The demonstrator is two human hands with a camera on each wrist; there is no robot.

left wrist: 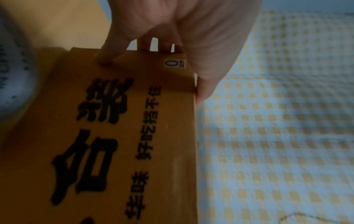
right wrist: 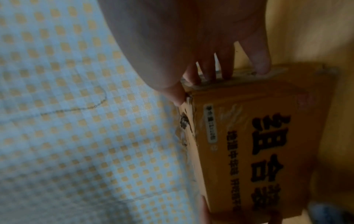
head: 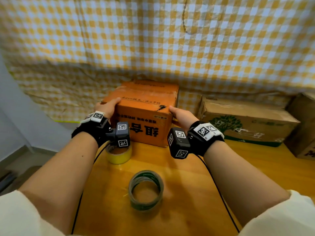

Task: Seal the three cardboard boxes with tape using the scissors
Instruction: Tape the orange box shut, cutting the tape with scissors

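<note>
An orange cardboard box [head: 144,116] with black print stands at the back of the wooden table [head: 184,210], its top flaps down. My left hand [head: 108,106] grips its upper left corner, thumb on the top and fingers down the side. My right hand [head: 180,116] grips the upper right corner the same way. The left wrist view shows the left hand [left wrist: 172,45] on the box [left wrist: 134,136]; the right wrist view shows the right hand [right wrist: 201,60] on the box [right wrist: 268,136]. A yellow tape roll [head: 119,155] and a greenish clear tape roll [head: 145,189] lie in front. No scissors are in view.
A brown box with a green tree print [head: 247,123] lies to the right, and another brown box [head: 303,130] stands at the far right. A yellow checked cloth [head: 153,48] hangs close behind. The table's left edge runs near the yellow roll.
</note>
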